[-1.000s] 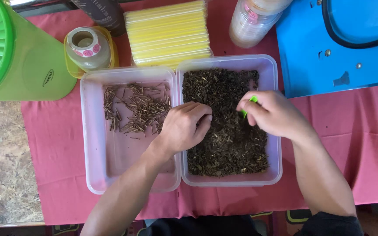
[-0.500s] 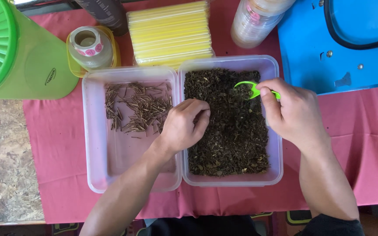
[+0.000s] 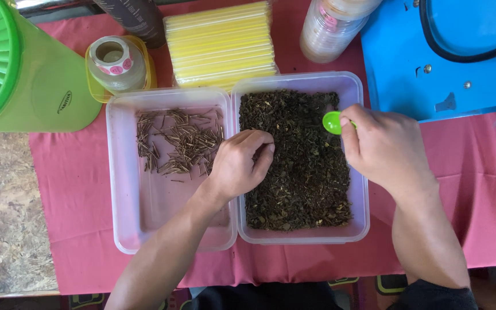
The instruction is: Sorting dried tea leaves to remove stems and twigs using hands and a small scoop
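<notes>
Two clear plastic tubs stand side by side on a pink cloth. The right tub (image 3: 360, 172) is full of dark dried leaves (image 3: 302, 172). A scatter of thin brown stalks (image 3: 179, 143) lies in the left tub (image 3: 121, 189). My left hand (image 3: 242, 163) rests on the leaves at the tubs' shared wall, its fingers curled and pinched in the leaves. My right hand (image 3: 383, 146) holds a small green spoon (image 3: 333, 122), bowl up, above the right tub's far right part.
A green lidded jug (image 3: 24, 74) stands at the far left, a small jar (image 3: 116, 63) beside it. A yellow stack of packets (image 3: 222, 43), a dark bottle (image 3: 136, 20), a plastic jar (image 3: 331, 28) and a blue board (image 3: 449, 57) line the back.
My right hand has lifted the green spoon out of the leaves and moved it to the right, turning its bowl upward. My left hand has stayed at the same spot.
</notes>
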